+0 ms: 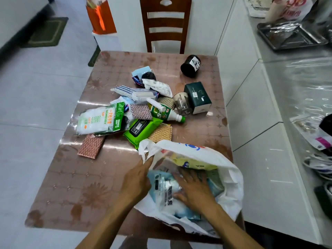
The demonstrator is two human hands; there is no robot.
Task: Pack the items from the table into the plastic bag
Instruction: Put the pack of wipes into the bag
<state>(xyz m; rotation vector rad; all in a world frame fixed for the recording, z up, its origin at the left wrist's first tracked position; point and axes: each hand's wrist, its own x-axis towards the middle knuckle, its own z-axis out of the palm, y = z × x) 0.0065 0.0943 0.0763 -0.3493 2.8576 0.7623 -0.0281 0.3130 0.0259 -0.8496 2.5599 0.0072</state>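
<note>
Lying open at the table's (59,177) five o'clock corner, the plastic bag (231,178) takes both hands: left hand (138,178) pinches its rim, right hand (195,188) presses flat-fingered on packets inside; remaining items (142,108) heap toward twelve o'clock.

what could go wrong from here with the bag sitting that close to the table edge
1. The plastic bag overhangs the near table edge; added weight could tip it off.
2. The left hand holds only the bag's rim while the right hand presses inside; the mouth may collapse.
3. The green-capped bottle lies on its side and could roll.
</note>
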